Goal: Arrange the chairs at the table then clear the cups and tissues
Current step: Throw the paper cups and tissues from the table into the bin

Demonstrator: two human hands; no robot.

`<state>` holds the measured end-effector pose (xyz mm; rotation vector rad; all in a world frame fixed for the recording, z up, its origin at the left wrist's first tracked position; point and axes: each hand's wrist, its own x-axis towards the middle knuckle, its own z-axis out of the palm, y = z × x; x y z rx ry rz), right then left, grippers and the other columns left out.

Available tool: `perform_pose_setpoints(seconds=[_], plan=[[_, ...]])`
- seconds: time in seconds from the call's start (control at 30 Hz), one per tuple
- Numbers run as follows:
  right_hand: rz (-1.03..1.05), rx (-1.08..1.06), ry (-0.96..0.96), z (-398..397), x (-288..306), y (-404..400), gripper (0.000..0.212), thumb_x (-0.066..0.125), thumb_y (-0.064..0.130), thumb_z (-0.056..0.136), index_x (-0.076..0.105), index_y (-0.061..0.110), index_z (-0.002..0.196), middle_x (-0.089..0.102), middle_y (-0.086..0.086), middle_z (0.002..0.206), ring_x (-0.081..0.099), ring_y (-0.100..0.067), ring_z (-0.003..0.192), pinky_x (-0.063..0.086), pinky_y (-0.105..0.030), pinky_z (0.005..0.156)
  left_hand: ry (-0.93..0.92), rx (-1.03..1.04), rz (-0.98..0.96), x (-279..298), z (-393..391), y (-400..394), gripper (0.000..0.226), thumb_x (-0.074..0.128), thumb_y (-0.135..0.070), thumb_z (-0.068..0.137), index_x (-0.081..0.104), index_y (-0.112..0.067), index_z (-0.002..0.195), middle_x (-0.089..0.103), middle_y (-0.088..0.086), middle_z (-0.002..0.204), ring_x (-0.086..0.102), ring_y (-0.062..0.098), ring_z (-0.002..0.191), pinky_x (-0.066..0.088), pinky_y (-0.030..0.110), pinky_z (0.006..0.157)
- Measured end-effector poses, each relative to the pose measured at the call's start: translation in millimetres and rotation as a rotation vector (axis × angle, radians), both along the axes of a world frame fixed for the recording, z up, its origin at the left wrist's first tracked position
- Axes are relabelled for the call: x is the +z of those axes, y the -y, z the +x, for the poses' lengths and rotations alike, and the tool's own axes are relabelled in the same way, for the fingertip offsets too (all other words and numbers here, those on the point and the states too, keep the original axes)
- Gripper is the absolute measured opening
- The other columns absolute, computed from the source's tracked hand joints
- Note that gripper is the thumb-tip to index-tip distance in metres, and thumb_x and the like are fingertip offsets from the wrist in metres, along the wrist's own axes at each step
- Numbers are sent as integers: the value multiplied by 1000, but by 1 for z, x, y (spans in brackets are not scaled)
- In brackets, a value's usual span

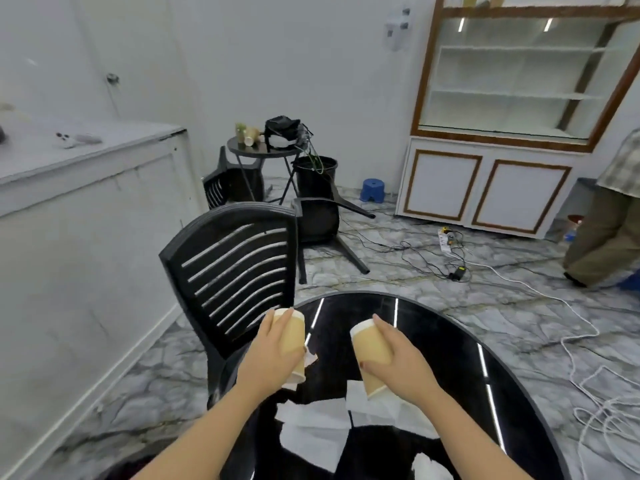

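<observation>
White walls (277, 57), grey marbled tile floor (398, 271), long white counter (86, 174) left, glass-front cabinet (512, 81) far right, small blue stool (372, 189) beside it, cables (519, 282) strewn right

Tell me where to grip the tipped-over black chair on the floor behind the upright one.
Probably by a leg of the tipped-over chair: it lies on its side, two legs pointing out toward the open floor on the right, so come from that side. The upright chair blocks the near left. Both hands hold cups now.
</observation>
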<state>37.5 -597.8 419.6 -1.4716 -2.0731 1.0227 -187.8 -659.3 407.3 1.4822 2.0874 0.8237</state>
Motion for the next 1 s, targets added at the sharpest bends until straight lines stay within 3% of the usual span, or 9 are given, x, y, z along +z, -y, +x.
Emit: perform_pose_setpoints(seconds=[0.27, 0.5, 0.67, 0.77, 1.0], plan=[[-51, 381, -41, -147, -14, 63, 84, 68, 34, 73, 21, 40, 142, 29, 14, 148, 35, -7, 128, 37, -30, 100, 9, 333, 7, -15, -90, 126, 65, 57, -30, 86, 22, -36, 141, 6, -9, 155, 36, 24, 130, 35, 31, 85], [-92, 619, 35, -248, -52, 160, 83, 67, 36, 73, 20, 39, 142, 25, 14, 150, 30, -8, 134, 35, -32, 103, 15, 521, -121, -58, -154, 255, 70, 58, -32, 87, 19, -26, 144, 4, -1, 157, 28, 26, 137, 36, 36, 99], [-214, 668, 128, -271, -116, 228, 83, 66, 35, 74, 19, 39, 143, 24, 10, 152, 27, -9, 136, 34, -31, 104, 87, 584, -206, -111, -166, 333, 69, 58, -36, 85, 19, -37, 142, 2, -7, 156, 23, 19, 139, 33, 32, 100], [-312, 642, 218, -269, -159, 254, 85, 65, 39, 73, 16, 42, 143, 21, 10, 152, 32, -10, 133, 38, -31, 96, 139, 578, -291, -151, -166, 362, 71, 57, -38, 84, 15, -43, 141, 0, -8, 157, 22, 16, 139, 34, 31, 99], [-403, 529, 331, -263, -257, 269, 88, 66, 37, 72, 12, 46, 141, 16, 14, 154, 36, -8, 131, 41, -28, 92, 259, 624, -370, -245, -156, 370, 73, 57, -39, 82, 14, -47, 140, -4, -12, 156, 33, 14, 132, 44, 28, 90]])
